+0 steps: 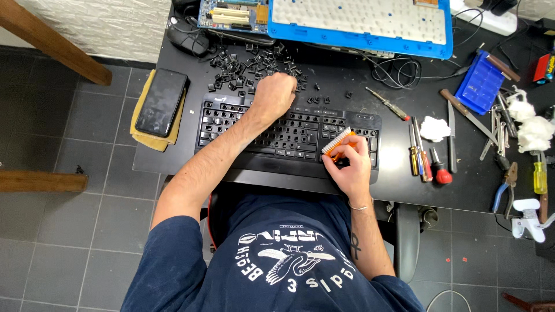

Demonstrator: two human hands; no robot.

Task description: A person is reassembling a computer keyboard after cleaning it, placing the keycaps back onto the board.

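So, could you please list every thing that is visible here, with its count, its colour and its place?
keyboard: one, black, many keys missing, table centre
loose keycaps: a heap, black, behind the keyboard
brush: one, orange handle with white bristles, on the keyboard's right part
phone: one, black, on a tan pad at the table's left edge
second keyboard frame: one, blue and white, top of the table
circuit board: one, blue, top left
mouse: one, black, top left
small tray: one, blue, right
screwdrivers: several, mixed colours, right of the keyboard
pliers: one, blue handles, far right
left hand: fist at the keyboard's top edge
right hand: holds the brush
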